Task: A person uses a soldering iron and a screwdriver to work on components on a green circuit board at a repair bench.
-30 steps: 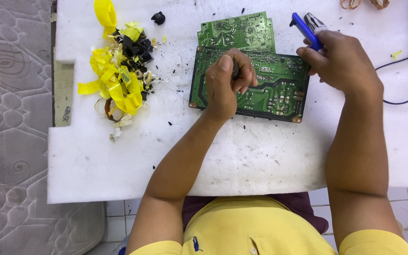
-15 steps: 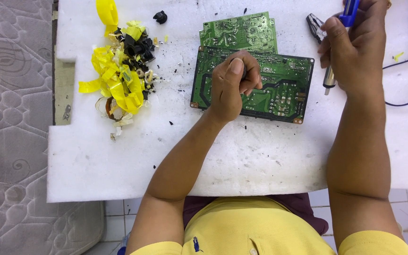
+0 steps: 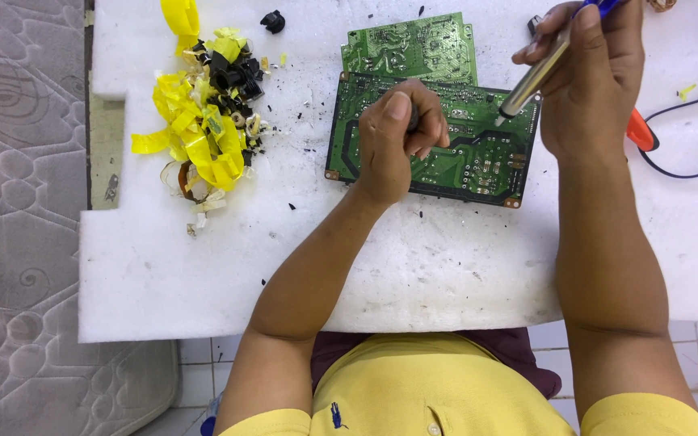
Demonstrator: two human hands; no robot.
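Left hand point(image 3: 393, 137) curled in a loose fist; right hand point(image 3: 591, 81) raised, fingers closed.

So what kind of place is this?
Likely a makeshift electronics salvage or repair bench: green circuit boards on a white foam sheet, a soldering tool in the right hand, a scrap pile.

Bare white foam pad point(image 3: 414, 266) below the circuit board point(image 3: 478, 165); yellow scrap pile point(image 3: 199, 121) at left.
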